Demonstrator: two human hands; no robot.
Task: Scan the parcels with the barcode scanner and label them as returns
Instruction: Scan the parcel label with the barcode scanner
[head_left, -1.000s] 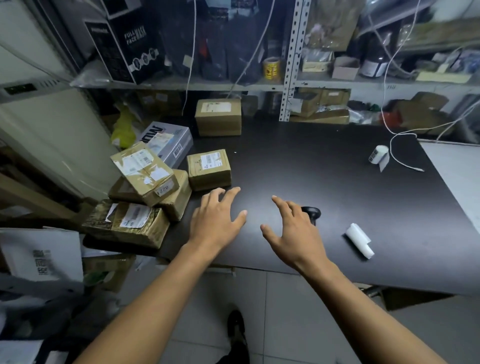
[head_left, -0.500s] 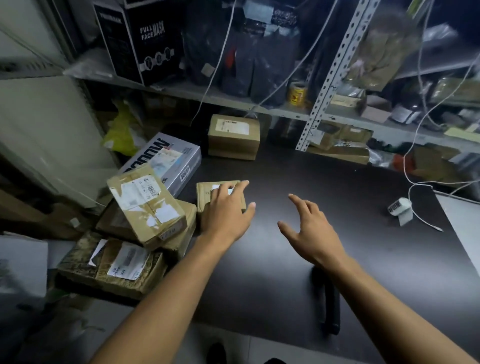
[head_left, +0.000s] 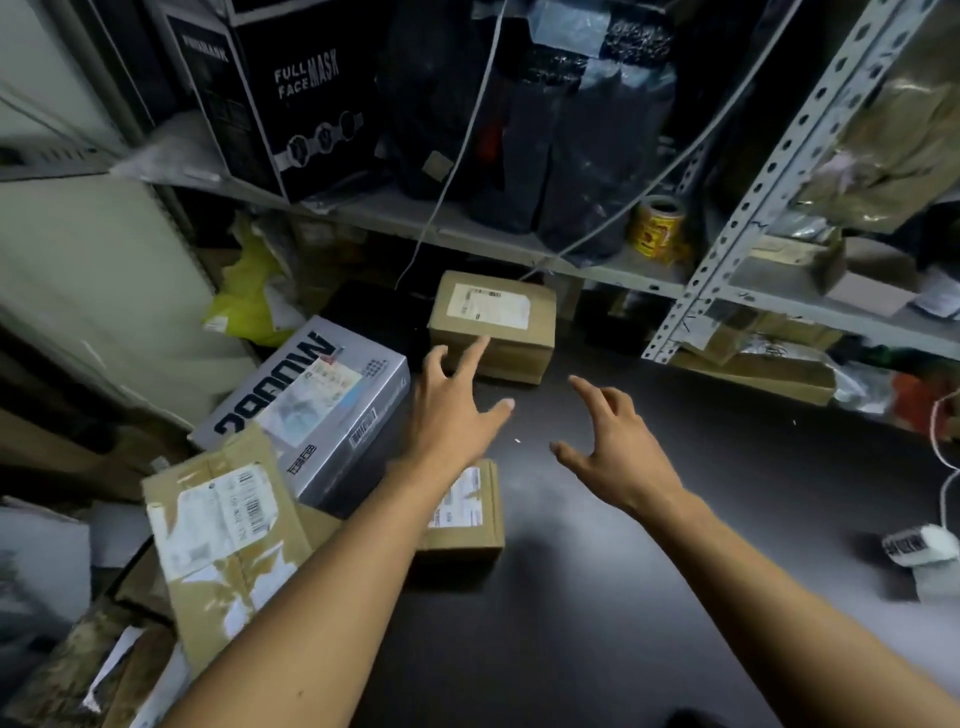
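A brown cardboard parcel (head_left: 496, 325) with a white label stands at the back of the black table (head_left: 649, 545), under the shelf. My left hand (head_left: 452, 415) hovers just in front of it with fingers spread, holding nothing. To its right my right hand (head_left: 613, 447) is also spread and empty above the table. A small brown parcel (head_left: 467, 512) lies partly under my left forearm. A grey printed box (head_left: 311, 400) and a taped brown parcel (head_left: 223, 525) lie at the left. A white label roll (head_left: 917, 548) sits at the right edge. The scanner is out of view.
A metal shelf (head_left: 467, 234) runs over the table's back, carrying a black face-mask box (head_left: 291, 93), dark bags and a yellow tape roll (head_left: 657, 226). A perforated upright (head_left: 748, 208) stands at the right. White cables hang down. More parcels pile at lower left (head_left: 104, 660).
Both hands have moved forward across the table, past the small parcel, toward the brown parcel at the back. The view has moved forward and the scanner has dropped out of view.
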